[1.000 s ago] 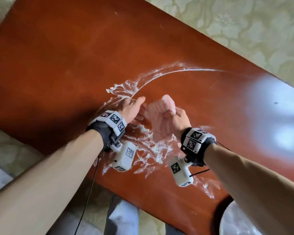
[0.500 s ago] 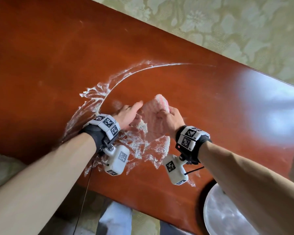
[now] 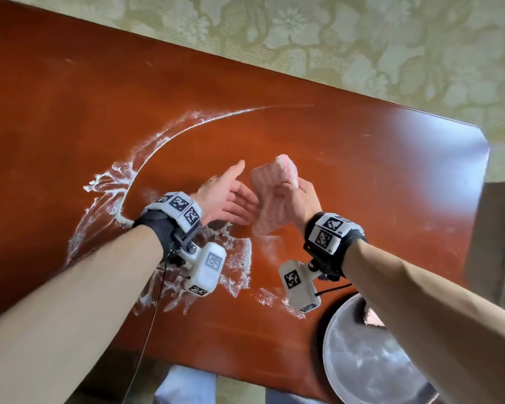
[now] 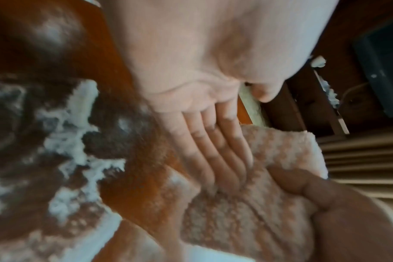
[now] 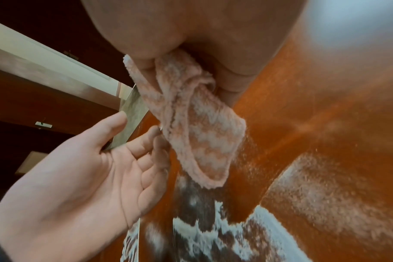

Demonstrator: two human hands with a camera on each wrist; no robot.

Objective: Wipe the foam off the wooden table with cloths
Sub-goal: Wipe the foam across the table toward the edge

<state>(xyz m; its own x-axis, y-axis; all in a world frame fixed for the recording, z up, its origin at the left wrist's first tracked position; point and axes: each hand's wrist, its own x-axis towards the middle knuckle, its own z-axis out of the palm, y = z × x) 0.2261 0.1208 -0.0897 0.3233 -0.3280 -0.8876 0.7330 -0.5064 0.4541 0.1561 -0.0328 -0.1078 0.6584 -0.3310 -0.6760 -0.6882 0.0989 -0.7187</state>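
A pink-and-white striped cloth hangs folded above the red-brown wooden table, gripped at its top by my right hand. My left hand is open beside it, palm turned toward the cloth, straight fingers lying against the cloth. In the right wrist view the cloth dangles from my fist, with the open left hand beside it. White foam is smeared under my wrists, and a thin foam arc curves away to the far side.
A round metal bowl sits at the table's near right corner, partly under my right forearm. A cardboard box stands just past the right table edge. Patterned green floor lies beyond the far edge.
The cloth has come up off the table in my right hand. My left hand has let go of it and opened flat beside it. The bowl has come further into view.
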